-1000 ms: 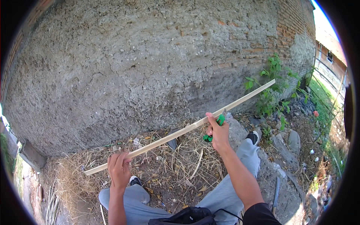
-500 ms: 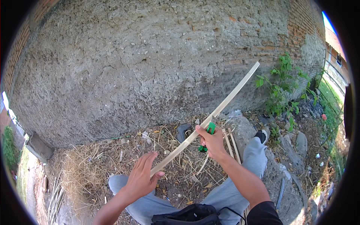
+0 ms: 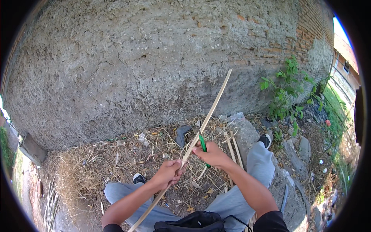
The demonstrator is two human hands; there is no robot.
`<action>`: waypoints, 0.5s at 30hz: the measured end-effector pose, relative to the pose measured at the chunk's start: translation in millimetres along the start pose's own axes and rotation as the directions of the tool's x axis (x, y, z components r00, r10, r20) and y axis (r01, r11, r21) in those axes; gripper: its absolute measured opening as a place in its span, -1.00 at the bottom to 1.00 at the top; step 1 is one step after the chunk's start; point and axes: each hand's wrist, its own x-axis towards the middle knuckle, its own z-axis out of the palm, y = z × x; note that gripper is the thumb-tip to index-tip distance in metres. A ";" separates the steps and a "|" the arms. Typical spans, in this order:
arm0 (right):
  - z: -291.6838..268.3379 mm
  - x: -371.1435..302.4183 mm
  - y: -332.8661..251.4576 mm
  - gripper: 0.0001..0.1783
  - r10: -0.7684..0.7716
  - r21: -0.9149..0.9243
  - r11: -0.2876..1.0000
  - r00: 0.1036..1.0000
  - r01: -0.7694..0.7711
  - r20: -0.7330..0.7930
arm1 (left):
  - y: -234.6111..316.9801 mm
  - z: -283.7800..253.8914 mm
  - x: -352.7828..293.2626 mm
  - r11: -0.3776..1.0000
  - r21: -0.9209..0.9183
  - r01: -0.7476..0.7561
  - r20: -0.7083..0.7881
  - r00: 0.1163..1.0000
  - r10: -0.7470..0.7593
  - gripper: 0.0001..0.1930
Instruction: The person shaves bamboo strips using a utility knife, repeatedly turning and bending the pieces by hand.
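Observation:
A long pale strip of split wood or bamboo (image 3: 213, 106) runs slantwise from my left thigh up toward the wall. My left hand (image 3: 170, 174) is closed around its middle, between my knees. Just above and to the right, my right hand (image 3: 213, 155) grips a green-handled knife (image 3: 203, 143), with its thumb against the strip. The small dark blade lies at the strip's edge; how far it bites in cannot be made out. The strip's lower end passes over my left leg to the picture's bottom edge.
A rough grey plastered wall (image 3: 116, 77) with bare brick rises close in front. Pale shavings (image 3: 96, 162) litter the ground. More strips (image 3: 234, 149) lie beside my right leg, near a stone slab (image 3: 247, 133). A leafy plant (image 3: 288, 89) grows at right; a black bag (image 3: 191, 222) sits at my waist.
My left hand, open at the strip's lower end before, is now wrapped around it. The strip stands steeper and has slid down past my left leg. The knife and right hand have moved left and slightly lower.

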 end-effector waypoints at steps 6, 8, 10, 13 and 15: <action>8.3 -7.8 0.5 -0.77 -0.160 -0.649 0.759 0.980 0.046 -0.118 | -24.1 -25.6 5.4 0.989 -0.150 0.006 -0.098 0.995 -0.021 -0.67; 14.8 -8.1 7.9 -0.79 -0.281 -0.776 0.611 0.959 0.157 -0.028 | -29.6 -22.9 2.3 0.989 -0.144 -0.037 -0.134 0.991 0.018 -0.62; 25.6 -10.1 7.1 -0.80 -0.254 -0.770 0.622 0.967 0.142 -0.027 | -32.7 -24.4 -1.4 0.990 -0.136 -0.027 -0.111 0.994 0.011 -0.60; 36.0 -7.0 5.3 -0.77 -0.186 -0.769 0.634 0.981 0.082 -0.048 | -35.3 -23.1 -1.9 0.998 -0.061 -0.006 -0.110 0.994 -0.001 -0.59; 39.6 -3.0 6.0 -0.74 -0.149 -0.770 0.636 0.987 0.047 -0.062 | -38.9 -24.2 -1.2 0.976 0.208 -0.070 -0.130 0.987 0.099 -0.63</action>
